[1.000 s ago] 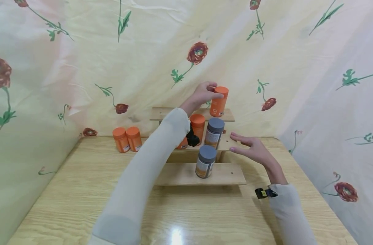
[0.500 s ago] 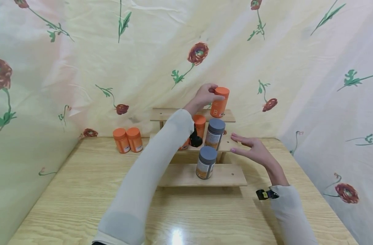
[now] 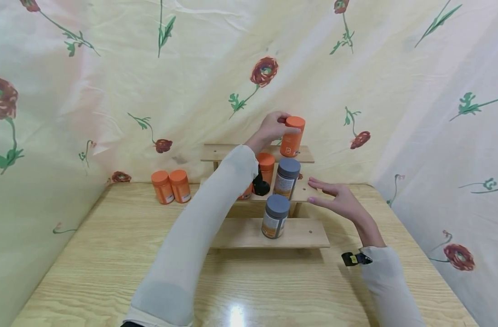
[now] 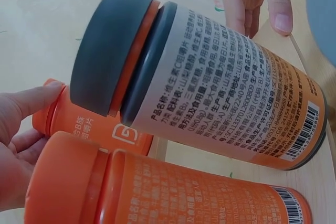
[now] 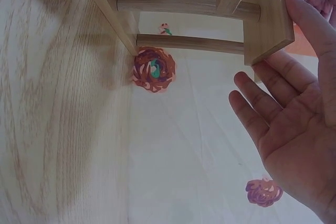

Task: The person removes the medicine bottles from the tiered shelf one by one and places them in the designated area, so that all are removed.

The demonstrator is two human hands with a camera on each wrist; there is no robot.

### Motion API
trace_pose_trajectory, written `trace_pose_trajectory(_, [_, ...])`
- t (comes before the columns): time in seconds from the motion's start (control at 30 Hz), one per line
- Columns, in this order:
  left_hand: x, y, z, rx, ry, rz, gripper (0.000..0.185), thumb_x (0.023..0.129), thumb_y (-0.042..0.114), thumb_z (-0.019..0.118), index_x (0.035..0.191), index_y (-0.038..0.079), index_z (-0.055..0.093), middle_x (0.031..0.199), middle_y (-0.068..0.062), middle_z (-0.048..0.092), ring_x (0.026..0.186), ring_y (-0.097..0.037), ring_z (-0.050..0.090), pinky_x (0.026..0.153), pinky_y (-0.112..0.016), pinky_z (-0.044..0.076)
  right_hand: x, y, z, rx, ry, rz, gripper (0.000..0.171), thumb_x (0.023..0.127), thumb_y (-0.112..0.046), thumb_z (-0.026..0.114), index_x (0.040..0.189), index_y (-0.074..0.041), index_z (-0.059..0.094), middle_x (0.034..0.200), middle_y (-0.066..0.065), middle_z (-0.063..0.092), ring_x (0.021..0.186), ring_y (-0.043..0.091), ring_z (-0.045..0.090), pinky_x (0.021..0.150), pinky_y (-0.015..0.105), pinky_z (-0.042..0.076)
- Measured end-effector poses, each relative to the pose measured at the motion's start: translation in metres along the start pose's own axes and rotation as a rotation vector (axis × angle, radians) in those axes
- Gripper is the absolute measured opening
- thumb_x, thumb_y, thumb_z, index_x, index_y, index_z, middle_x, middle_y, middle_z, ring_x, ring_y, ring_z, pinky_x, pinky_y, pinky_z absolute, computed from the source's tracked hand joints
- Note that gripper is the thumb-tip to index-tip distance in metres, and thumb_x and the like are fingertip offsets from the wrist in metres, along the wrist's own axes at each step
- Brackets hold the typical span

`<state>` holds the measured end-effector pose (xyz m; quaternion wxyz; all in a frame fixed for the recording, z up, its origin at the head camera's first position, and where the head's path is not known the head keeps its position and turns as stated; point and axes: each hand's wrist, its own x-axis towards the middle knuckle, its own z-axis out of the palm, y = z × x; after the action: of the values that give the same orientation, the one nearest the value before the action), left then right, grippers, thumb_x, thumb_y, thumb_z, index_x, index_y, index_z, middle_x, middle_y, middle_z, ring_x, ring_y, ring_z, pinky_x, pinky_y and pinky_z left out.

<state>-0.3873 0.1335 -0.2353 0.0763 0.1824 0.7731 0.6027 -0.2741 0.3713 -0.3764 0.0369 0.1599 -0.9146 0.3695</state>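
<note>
My left hand [image 3: 273,127] grips an orange vitamin bottle [image 3: 291,141] near its lid, at the right part of the rack's top shelf [image 3: 224,152]. The bottle is upright in the head view; whether its base touches the board I cannot tell. In the left wrist view, a grey-lidded bottle [image 4: 220,82] and another orange bottle [image 4: 173,192] stand in front of the held one. My right hand [image 3: 339,200] is at the right end of the middle shelf [image 3: 302,193], fingers extended. In the right wrist view its thumb and forefinger touch the shelf end [image 5: 270,24].
A second grey-lidded bottle [image 3: 275,217] stands on the bottom shelf [image 3: 236,234]. Two orange bottles [image 3: 171,186] stand side by side on the wooden table [image 3: 110,254] at left. Behind hangs a flowered cloth [image 3: 208,81]. My left sleeve partly hides the middle shelf's left side.
My left forearm has shifted slightly to the right, uncovering more of the top shelf's left support. The held bottle stays almost in place. My right hand has hardly moved.
</note>
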Motion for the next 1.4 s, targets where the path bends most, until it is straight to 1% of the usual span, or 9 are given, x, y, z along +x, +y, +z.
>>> trace_pose_trajectory(0.23, [-0.003, 0.002, -0.003, 0.006, 0.008, 0.012, 0.045, 0.082, 0.017, 0.073, 0.122, 0.009, 0.055, 0.114, -0.005, 0.058, 0.099, -0.018, 0.055, 0.092, -0.032, 0.05, 0.0, -0.001, 0.0, 0.004, -0.001, 0.0, 0.055, 0.08, -0.043, 0.071, 0.132, -0.034, 0.052, 0.143, -0.008, 0.045, 0.132, 0.025, 0.043, 0.104, 0.051, 0.037])
trace_pose_trajectory(0.4, [-0.006, 0.007, -0.006, 0.008, 0.0, 0.003, 0.048, 0.079, 0.022, 0.076, 0.121, 0.012, 0.056, 0.114, -0.003, 0.058, 0.1, -0.017, 0.055, 0.088, -0.03, 0.052, 0.0, -0.001, 0.0, 0.009, -0.008, 0.002, 0.055, 0.082, -0.041, 0.07, 0.133, -0.032, 0.052, 0.144, -0.007, 0.044, 0.133, 0.026, 0.041, 0.105, 0.051, 0.036])
trace_pose_trajectory(0.5, [-0.008, 0.01, -0.009, 0.009, -0.004, 0.008, 0.049, 0.079, 0.024, 0.077, 0.122, 0.014, 0.057, 0.114, -0.002, 0.058, 0.1, -0.016, 0.056, 0.087, -0.03, 0.052, 0.001, 0.0, 0.0, 0.009, -0.014, -0.009, 0.055, 0.082, -0.04, 0.07, 0.133, -0.031, 0.051, 0.144, -0.005, 0.044, 0.133, 0.027, 0.041, 0.105, 0.052, 0.036])
trace_pose_trajectory(0.63, [-0.011, 0.013, -0.016, -0.014, -0.011, 0.03, 0.052, 0.078, 0.026, 0.077, 0.124, 0.015, 0.057, 0.116, -0.002, 0.059, 0.102, -0.015, 0.056, 0.091, -0.036, 0.051, 0.001, 0.002, 0.0, 0.009, -0.013, -0.018, 0.055, 0.083, -0.04, 0.07, 0.133, -0.031, 0.051, 0.144, -0.005, 0.044, 0.133, 0.025, 0.041, 0.105, 0.051, 0.036])
trace_pose_trajectory(0.73, [-0.013, 0.015, -0.023, -0.045, -0.02, 0.049, 0.054, 0.076, 0.028, 0.079, 0.124, 0.015, 0.058, 0.116, -0.002, 0.06, 0.102, -0.015, 0.057, 0.093, -0.038, 0.05, 0.001, 0.002, -0.001, 0.016, -0.006, -0.007, 0.054, 0.082, -0.041, 0.071, 0.132, -0.033, 0.052, 0.143, -0.008, 0.044, 0.133, 0.021, 0.042, 0.106, 0.048, 0.036])
trace_pose_trajectory(0.8, [-0.014, 0.015, -0.029, -0.061, -0.031, 0.065, 0.053, 0.075, 0.028, 0.079, 0.123, 0.016, 0.059, 0.116, -0.001, 0.061, 0.102, -0.014, 0.058, 0.093, -0.038, 0.05, 0.001, 0.001, -0.001, 0.015, -0.009, -0.001, 0.055, 0.081, -0.042, 0.07, 0.132, -0.034, 0.052, 0.143, -0.009, 0.044, 0.133, 0.02, 0.042, 0.106, 0.048, 0.037])
trace_pose_trajectory(0.93, [-0.018, 0.015, -0.041, -0.062, -0.053, 0.098, 0.051, 0.074, 0.029, 0.08, 0.12, 0.018, 0.062, 0.114, 0.0, 0.064, 0.102, -0.014, 0.059, 0.089, -0.034, 0.052, 0.001, 0.0, -0.001, 0.02, -0.014, 0.0, 0.055, 0.082, -0.042, 0.07, 0.132, -0.032, 0.052, 0.144, -0.008, 0.043, 0.133, 0.023, 0.042, 0.106, 0.049, 0.036])
trace_pose_trajectory(1.1, [-0.024, 0.013, -0.058, -0.06, -0.07, 0.14, 0.051, 0.074, 0.03, 0.08, 0.12, 0.02, 0.062, 0.115, 0.001, 0.064, 0.103, -0.014, 0.061, 0.086, -0.032, 0.053, 0.0, -0.001, 0.0, 0.025, -0.007, -0.003, 0.055, 0.082, -0.04, 0.071, 0.132, -0.031, 0.052, 0.144, -0.007, 0.044, 0.132, 0.022, 0.042, 0.106, 0.048, 0.036])
trace_pose_trajectory(1.4, [-0.039, 0.006, -0.088, -0.115, -0.095, 0.203, 0.051, 0.076, 0.024, 0.078, 0.124, 0.019, 0.06, 0.116, -0.005, 0.06, 0.104, -0.019, 0.061, 0.087, -0.034, 0.053, -0.001, -0.001, 0.0, 0.012, -0.007, 0.001, 0.055, 0.083, -0.041, 0.07, 0.133, -0.031, 0.051, 0.145, -0.005, 0.042, 0.134, 0.028, 0.04, 0.106, 0.052, 0.034])
